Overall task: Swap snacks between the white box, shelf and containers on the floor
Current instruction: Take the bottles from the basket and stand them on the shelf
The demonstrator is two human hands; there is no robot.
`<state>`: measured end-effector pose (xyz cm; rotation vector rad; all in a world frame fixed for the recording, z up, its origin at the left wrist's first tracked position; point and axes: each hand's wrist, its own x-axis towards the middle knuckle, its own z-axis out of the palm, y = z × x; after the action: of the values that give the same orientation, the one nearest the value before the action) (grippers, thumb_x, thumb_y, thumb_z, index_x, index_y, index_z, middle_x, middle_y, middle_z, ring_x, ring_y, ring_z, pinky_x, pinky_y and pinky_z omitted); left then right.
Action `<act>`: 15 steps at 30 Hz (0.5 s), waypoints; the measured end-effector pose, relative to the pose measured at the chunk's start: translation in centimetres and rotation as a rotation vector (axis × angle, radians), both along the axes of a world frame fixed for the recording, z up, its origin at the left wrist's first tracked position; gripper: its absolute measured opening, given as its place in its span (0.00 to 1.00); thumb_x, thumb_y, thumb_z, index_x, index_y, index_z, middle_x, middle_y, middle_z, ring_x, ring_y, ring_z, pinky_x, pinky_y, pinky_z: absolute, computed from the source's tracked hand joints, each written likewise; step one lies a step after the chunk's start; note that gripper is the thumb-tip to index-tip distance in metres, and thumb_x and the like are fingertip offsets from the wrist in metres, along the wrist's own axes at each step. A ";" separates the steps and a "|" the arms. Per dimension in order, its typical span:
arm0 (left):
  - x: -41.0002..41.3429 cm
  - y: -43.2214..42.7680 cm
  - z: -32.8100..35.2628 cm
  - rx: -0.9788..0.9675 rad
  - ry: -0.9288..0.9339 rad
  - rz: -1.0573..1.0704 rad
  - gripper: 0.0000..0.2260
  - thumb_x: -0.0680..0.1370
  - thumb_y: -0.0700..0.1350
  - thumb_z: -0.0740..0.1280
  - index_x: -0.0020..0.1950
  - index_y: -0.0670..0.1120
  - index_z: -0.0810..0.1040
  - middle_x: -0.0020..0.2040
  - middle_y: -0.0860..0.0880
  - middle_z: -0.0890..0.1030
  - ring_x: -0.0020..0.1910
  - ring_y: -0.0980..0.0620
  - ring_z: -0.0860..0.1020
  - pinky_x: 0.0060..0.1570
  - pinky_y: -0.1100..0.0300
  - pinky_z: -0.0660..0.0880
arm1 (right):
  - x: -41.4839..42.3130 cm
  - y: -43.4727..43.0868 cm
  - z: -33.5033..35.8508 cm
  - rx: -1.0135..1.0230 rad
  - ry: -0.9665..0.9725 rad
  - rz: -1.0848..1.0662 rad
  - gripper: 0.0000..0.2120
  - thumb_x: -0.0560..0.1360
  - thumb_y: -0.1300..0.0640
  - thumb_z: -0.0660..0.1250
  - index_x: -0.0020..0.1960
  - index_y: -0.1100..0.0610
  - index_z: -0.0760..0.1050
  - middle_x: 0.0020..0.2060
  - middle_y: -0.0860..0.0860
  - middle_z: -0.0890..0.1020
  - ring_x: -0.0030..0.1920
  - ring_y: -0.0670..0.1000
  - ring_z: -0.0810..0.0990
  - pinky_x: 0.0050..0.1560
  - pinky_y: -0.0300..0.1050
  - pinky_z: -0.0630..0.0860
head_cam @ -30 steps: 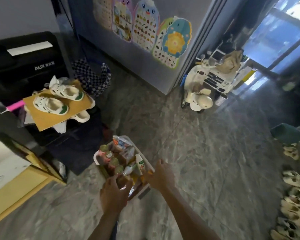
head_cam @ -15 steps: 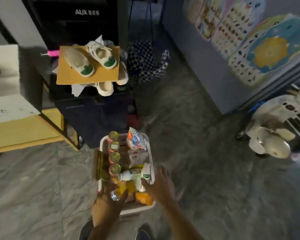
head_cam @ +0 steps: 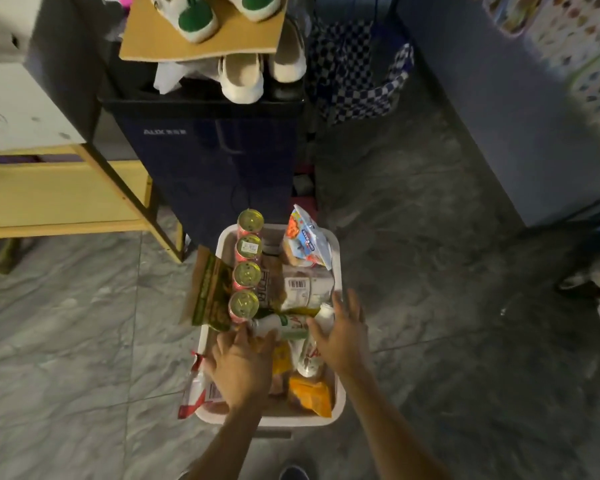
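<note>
home: shoes (head_cam: 242,77), tiled floor (head_cam: 430,341)

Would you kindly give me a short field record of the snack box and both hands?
Container: white box on the floor, full of snacks
Box, left side: four cans in a row, upright
Across the middle: white bottle lying down
Far right corner: blue-white bag
Left hand: open, fingers at the bottle
Right hand: open, spread over the box's right side

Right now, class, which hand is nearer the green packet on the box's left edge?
Left. The left hand is beside the green packet's near end; the right hand is across the white box, by its right wall.
</note>
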<state>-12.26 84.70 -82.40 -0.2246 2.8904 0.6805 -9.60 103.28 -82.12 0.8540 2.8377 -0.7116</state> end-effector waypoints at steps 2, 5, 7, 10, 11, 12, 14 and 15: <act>0.0 0.3 -0.3 0.029 0.010 0.057 0.23 0.77 0.60 0.75 0.64 0.46 0.85 0.60 0.40 0.82 0.62 0.36 0.77 0.64 0.37 0.66 | -0.1 0.3 -0.5 0.020 0.011 0.023 0.35 0.78 0.32 0.66 0.80 0.46 0.67 0.83 0.53 0.61 0.83 0.58 0.58 0.75 0.60 0.71; -0.1 0.6 0.1 0.121 0.014 0.107 0.20 0.76 0.59 0.78 0.62 0.49 0.85 0.60 0.42 0.82 0.61 0.37 0.77 0.63 0.36 0.66 | 0.5 0.3 -0.1 0.025 0.092 0.000 0.26 0.77 0.38 0.72 0.71 0.49 0.77 0.77 0.53 0.68 0.79 0.57 0.63 0.71 0.60 0.73; 0.2 1.0 1.0 0.188 0.038 0.073 0.18 0.73 0.57 0.81 0.59 0.51 0.85 0.58 0.47 0.82 0.59 0.41 0.78 0.61 0.38 0.69 | 1.4 0.0 0.4 0.014 0.127 -0.036 0.22 0.76 0.41 0.75 0.66 0.49 0.79 0.70 0.51 0.73 0.74 0.55 0.67 0.67 0.59 0.73; 1.1 1.2 2.6 0.389 0.075 -0.048 0.17 0.72 0.52 0.83 0.58 0.53 0.84 0.56 0.53 0.83 0.53 0.46 0.82 0.49 0.46 0.80 | 3.3 -0.6 1.4 -0.068 0.164 -0.051 0.19 0.76 0.40 0.75 0.62 0.47 0.78 0.58 0.45 0.81 0.61 0.48 0.75 0.59 0.51 0.77; 1.4 1.2 3.3 0.429 0.077 -0.082 0.17 0.73 0.50 0.83 0.59 0.52 0.83 0.55 0.54 0.85 0.51 0.48 0.83 0.44 0.51 0.81 | 3.9 -0.9 2.0 -0.129 0.181 -0.048 0.16 0.76 0.41 0.75 0.60 0.46 0.78 0.54 0.43 0.83 0.55 0.45 0.78 0.54 0.47 0.78; 1.6 1.1 4.0 0.452 0.078 -0.106 0.18 0.73 0.49 0.83 0.60 0.51 0.83 0.54 0.56 0.85 0.49 0.50 0.84 0.42 0.57 0.79 | 4.5 -1.3 2.7 -0.185 0.194 -0.049 0.15 0.77 0.43 0.76 0.58 0.46 0.77 0.51 0.42 0.84 0.51 0.43 0.80 0.49 0.42 0.79; 1.7 0.6 5.8 0.482 0.064 -0.123 0.18 0.74 0.49 0.82 0.61 0.51 0.83 0.52 0.58 0.84 0.47 0.53 0.84 0.41 0.66 0.76 | 5.1 -2.1 3.9 -0.230 0.206 -0.042 0.13 0.76 0.46 0.77 0.57 0.46 0.78 0.49 0.40 0.85 0.48 0.42 0.82 0.44 0.34 0.78; 1.5 0.2 6.7 0.494 0.055 -0.126 0.18 0.74 0.50 0.82 0.61 0.51 0.83 0.52 0.59 0.84 0.47 0.55 0.84 0.41 0.69 0.74 | 5.3 -2.5 4.6 -0.232 0.217 -0.034 0.14 0.76 0.47 0.78 0.58 0.46 0.79 0.50 0.40 0.85 0.49 0.42 0.83 0.45 0.34 0.79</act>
<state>-10.75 84.88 -75.65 0.0408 2.6449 1.3522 -4.32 100.78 -77.52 0.8357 2.8481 -1.1781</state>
